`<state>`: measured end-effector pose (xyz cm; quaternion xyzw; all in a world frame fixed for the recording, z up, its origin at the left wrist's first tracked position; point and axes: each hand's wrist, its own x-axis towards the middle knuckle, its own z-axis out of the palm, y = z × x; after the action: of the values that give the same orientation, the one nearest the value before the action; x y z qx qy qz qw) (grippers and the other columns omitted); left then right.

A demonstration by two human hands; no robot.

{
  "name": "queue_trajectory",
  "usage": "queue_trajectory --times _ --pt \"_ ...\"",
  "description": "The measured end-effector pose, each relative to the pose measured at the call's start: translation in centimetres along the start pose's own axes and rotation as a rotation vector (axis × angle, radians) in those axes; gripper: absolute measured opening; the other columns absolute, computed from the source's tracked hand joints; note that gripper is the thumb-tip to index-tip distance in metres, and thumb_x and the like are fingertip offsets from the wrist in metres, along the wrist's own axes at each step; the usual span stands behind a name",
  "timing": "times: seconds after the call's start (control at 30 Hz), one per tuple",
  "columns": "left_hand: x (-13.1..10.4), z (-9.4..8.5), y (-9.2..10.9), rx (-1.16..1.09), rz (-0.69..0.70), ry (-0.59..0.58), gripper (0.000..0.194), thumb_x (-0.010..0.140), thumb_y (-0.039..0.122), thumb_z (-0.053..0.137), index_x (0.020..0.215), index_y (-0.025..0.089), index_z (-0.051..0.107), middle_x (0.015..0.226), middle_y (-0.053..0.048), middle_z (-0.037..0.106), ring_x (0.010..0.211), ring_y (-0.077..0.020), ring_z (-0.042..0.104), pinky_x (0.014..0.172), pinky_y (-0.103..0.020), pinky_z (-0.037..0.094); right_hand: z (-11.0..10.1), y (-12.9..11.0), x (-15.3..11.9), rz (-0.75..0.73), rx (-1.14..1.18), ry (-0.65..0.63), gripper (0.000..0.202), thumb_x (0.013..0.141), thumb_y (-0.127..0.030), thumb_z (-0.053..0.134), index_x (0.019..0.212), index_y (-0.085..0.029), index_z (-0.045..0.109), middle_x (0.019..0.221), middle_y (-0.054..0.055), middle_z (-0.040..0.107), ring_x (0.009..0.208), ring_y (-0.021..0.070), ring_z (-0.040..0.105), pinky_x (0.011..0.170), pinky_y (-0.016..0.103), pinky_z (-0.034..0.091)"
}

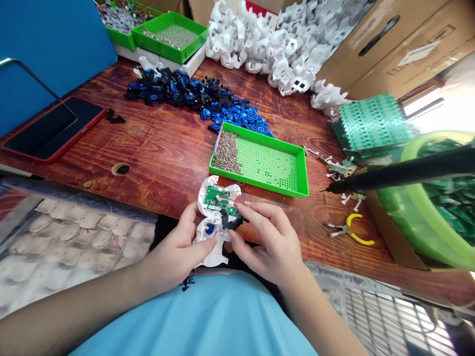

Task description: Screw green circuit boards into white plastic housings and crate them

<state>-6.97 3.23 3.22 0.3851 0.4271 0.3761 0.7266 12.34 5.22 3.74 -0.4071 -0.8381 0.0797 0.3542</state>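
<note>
My left hand [189, 247] is closed around a white plastic shell [217, 254], its thumb pressed on the lower half. A green circuit board [211, 196] sits in the shell's upper part, and a round blue piece [210, 229] shows below it. The fingers of my right hand [269, 237] are closed at the shell's right side, pinching a small black plastic part [230, 222]. Against the right index fingertip lies a smaller green board [232, 211]. Whether the black part is seated in the shell, I cannot tell.
Just beyond my hands stands a green tray [304, 173] of small screws. Behind it lie blue and black parts [178, 91] and white shells [256, 39]. At right are yellow-handled pliers [351, 230], a black screwdriver-like tool [401, 170] and a green tub [408, 207]. A phone [52, 128] rests left.
</note>
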Motion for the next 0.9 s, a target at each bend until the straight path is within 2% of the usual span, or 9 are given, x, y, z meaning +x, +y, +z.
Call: queue_trajectory --times 0.17,0.4,0.57,0.73,0.9 --pt "0.1 -0.1 0.0 -0.098 0.061 -0.066 0.047 0.088 0.010 0.052 0.128 0.030 0.037 0.135 0.002 0.054 0.126 -0.0155 0.047 0.101 -0.024 0.040 -0.3 -0.3 0.0 -0.105 0.039 -0.124 0.048 0.078 -0.020 0.067 0.123 -0.015 0.052 0.107 0.012 0.061 0.099 0.0204 0.061 0.081 0.032 0.057" --pt "-0.4 -1.0 -0.8 -0.224 0.087 -0.186 0.054 0.085 0.013 0.060 0.131 0.033 0.041 0.133 0.006 0.055 0.122 -0.0156 0.049 0.097 -0.019 0.039 -0.8 -1.0 0.7 -0.162 0.096 -0.190 0.040 0.081 -0.021 0.066 0.118 -0.012 0.057 0.103 0.009 0.064 0.107 0.0214 0.058 0.098 0.039 0.050" --pt "-0.3 -0.9 -1.0 -0.333 0.097 -0.246 0.058 0.086 0.016 0.060 0.135 0.035 0.035 0.136 0.005 0.054 0.124 -0.0177 0.050 0.100 -0.024 0.039 -1.3 -2.0 1.2 -0.122 0.020 -0.245 0.032 0.084 -0.022 0.062 0.114 -0.012 0.059 0.105 0.008 0.066 0.102 0.0190 0.060 0.101 0.038 0.047" --pt "-0.1 -1.0 -1.2 -0.373 0.121 -0.221 0.052 0.083 0.010 0.064 0.127 0.034 0.047 0.129 0.006 0.061 0.115 -0.0125 0.057 0.097 -0.020 0.041 -1.9 -3.0 1.3 -0.056 -0.034 -0.266 0.031 0.084 -0.023 0.062 0.112 -0.011 0.060 0.105 0.007 0.067 0.102 0.0186 0.060 0.104 0.039 0.043" --pt "-0.3 -1.0 -0.8 -0.437 0.070 -0.221 0.052 0.081 0.006 0.065 0.122 0.036 0.054 0.116 0.007 0.069 0.106 -0.0121 0.063 0.091 -0.020 0.047 -1.8 -3.6 1.7 -0.001 -0.020 -0.311 0.029 0.084 -0.023 0.060 0.111 -0.012 0.061 0.105 0.007 0.065 0.104 0.0198 0.056 0.106 0.041 0.040"
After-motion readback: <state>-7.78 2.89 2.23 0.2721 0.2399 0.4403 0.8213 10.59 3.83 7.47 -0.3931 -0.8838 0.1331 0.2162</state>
